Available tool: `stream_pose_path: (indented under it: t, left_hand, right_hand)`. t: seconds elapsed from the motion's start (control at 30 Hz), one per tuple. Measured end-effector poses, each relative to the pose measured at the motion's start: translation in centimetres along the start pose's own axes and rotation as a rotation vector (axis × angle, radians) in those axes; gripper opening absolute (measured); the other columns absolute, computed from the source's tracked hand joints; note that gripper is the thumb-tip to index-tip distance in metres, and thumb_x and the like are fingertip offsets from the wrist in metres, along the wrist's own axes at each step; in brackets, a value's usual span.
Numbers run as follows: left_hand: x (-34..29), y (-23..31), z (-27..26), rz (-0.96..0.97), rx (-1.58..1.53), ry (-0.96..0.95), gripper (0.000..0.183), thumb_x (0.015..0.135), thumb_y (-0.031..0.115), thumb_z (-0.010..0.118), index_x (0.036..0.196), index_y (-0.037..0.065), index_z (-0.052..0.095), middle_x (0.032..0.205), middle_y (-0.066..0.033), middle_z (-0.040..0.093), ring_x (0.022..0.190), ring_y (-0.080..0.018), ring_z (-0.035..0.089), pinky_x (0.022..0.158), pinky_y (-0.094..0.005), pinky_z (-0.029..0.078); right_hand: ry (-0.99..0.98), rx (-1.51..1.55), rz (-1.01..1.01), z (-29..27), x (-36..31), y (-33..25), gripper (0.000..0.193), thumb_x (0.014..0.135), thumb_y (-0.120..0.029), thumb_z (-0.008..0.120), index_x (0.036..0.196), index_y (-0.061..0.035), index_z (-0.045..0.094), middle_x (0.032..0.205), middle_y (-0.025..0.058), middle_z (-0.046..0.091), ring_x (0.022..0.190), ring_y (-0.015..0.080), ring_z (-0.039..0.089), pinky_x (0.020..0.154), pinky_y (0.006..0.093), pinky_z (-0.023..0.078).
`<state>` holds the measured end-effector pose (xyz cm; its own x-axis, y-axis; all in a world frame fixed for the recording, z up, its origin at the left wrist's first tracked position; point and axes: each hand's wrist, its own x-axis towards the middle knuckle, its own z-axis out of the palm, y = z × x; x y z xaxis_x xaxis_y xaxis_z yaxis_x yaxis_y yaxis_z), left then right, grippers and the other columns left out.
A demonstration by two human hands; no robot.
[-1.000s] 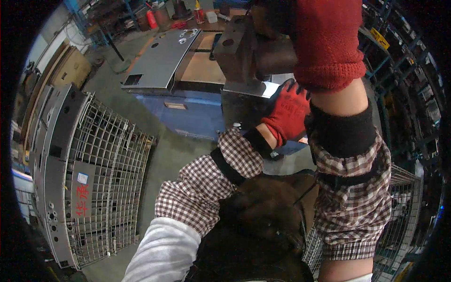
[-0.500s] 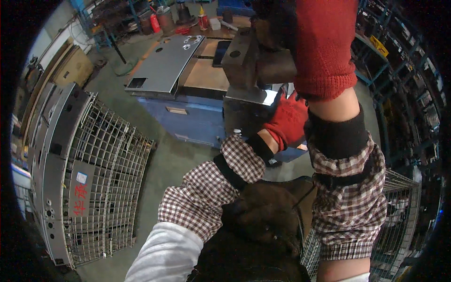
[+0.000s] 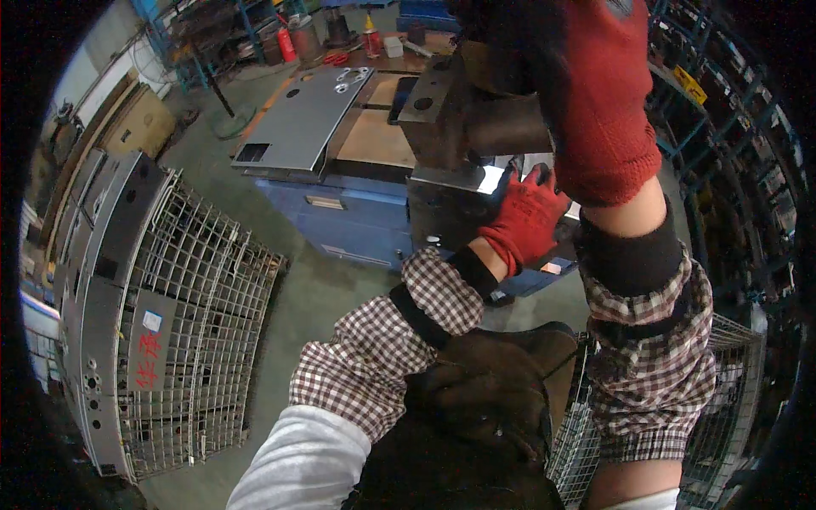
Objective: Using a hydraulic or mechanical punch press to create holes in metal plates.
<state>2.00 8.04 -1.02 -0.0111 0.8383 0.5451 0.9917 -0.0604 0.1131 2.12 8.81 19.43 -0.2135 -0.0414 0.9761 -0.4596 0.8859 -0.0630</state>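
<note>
My left hand (image 3: 529, 217), in a red glove with dark fingertips, lies at the front edge of a machine, fingers stretched and apart. Under its fingertips is a shiny metal piece (image 3: 490, 179), lit brightly. Just beyond stand the machine's dark steel block (image 3: 429, 106) and a thick brown cylinder (image 3: 510, 127). High and close to the camera, my right hand (image 3: 608, 106), also red-gloved, is raised beside the machine's dark upper part. Its fingers are hidden in shadow and by the upper edge, so what they hold, if anything, does not show.
A grey sheet-metal panel with cutouts (image 3: 306, 119) lies on the blue cabinet (image 3: 340, 217). At left stands a wire cage (image 3: 204, 323) with long metal panels (image 3: 106, 340). Another wire cage (image 3: 735, 382) is at right, near shelving racks. Red scissors (image 3: 337, 59) and a bottle (image 3: 371, 41) lie further back.
My right hand and forearm have shifted slightly right and down. The left hand's fingers look more spread on the metal piece. The whole view has tilted a little.
</note>
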Motion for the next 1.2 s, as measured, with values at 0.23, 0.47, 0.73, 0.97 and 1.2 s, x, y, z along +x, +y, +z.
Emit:
stream_pose_path:
  t: [0.23, 0.47, 0.73, 0.97, 1.2]
  left_hand:
    - [-0.1, -0.8, 0.4, 0.031, -0.121, 0.064, 0.091, 0.069, 0.041, 0.088, 0.147, 0.015, 0.048, 0.140, -0.0173, 0.057, 0.134, -0.0383, 0.051, 0.113, -0.0640, 0.034]
    - [1.2, 0.7, -0.8, -0.002, 0.151, -0.199, 0.080, 0.076, 0.060, 0.072, 0.140, 0.015, 0.059, 0.153, -0.0126, 0.049, 0.144, -0.0325, 0.040, 0.121, -0.0613, 0.022]
    - [0.6, -0.8, 0.9, 0.032, 0.099, 0.028, 0.072, 0.085, 0.054, 0.061, 0.144, 0.014, 0.058, 0.148, -0.0126, 0.057, 0.144, -0.0313, 0.042, 0.123, -0.0581, 0.017]
    - [1.1, -0.6, 0.4, -0.021, 0.206, -0.200, 0.080, 0.085, 0.058, 0.060, 0.151, 0.014, 0.051, 0.157, -0.0146, 0.048, 0.146, -0.0347, 0.042, 0.125, -0.0516, 0.022]
    - [1.2, 0.0, -0.3, -0.048, 0.337, -0.361, 0.062, 0.098, 0.048, 0.048, 0.151, 0.015, 0.051, 0.158, -0.0125, 0.048, 0.146, -0.0335, 0.042, 0.124, -0.0514, 0.022]
  right_hand:
    - [0.287, 0.731, 0.356, -3.8, -1.5, -2.3, 0.051, 0.111, -0.028, 0.046, 0.157, -0.0068, 0.037, 0.149, 0.0169, 0.050, 0.131, 0.0292, 0.057, 0.107, 0.0409, 0.051]
    - [0.401, -0.025, 0.972, -9.3, -12.6, 10.8, 0.057, 0.100, -0.045, 0.060, 0.143, -0.0073, 0.055, 0.122, 0.0104, 0.073, 0.107, 0.0272, 0.069, 0.086, 0.0406, 0.055]
    - [0.160, -0.132, 1.036, -4.6, -17.6, 11.8, 0.055, 0.099, -0.054, 0.060, 0.109, -0.0021, 0.073, 0.082, 0.0086, 0.069, 0.071, 0.0192, 0.063, 0.068, 0.0357, 0.050]
    - [-0.464, -0.571, 0.971, -4.6, -17.7, 13.5, 0.064, 0.101, -0.058, 0.050, 0.126, -0.0005, 0.065, 0.127, 0.0299, 0.064, 0.120, 0.0453, 0.061, 0.101, 0.0495, 0.050]
    - [-0.506, -0.450, 1.104, -4.3, -16.9, 12.8, 0.063, 0.104, -0.057, 0.040, 0.134, -0.0060, 0.062, 0.138, 0.0303, 0.057, 0.128, 0.0477, 0.055, 0.108, 0.0516, 0.046]
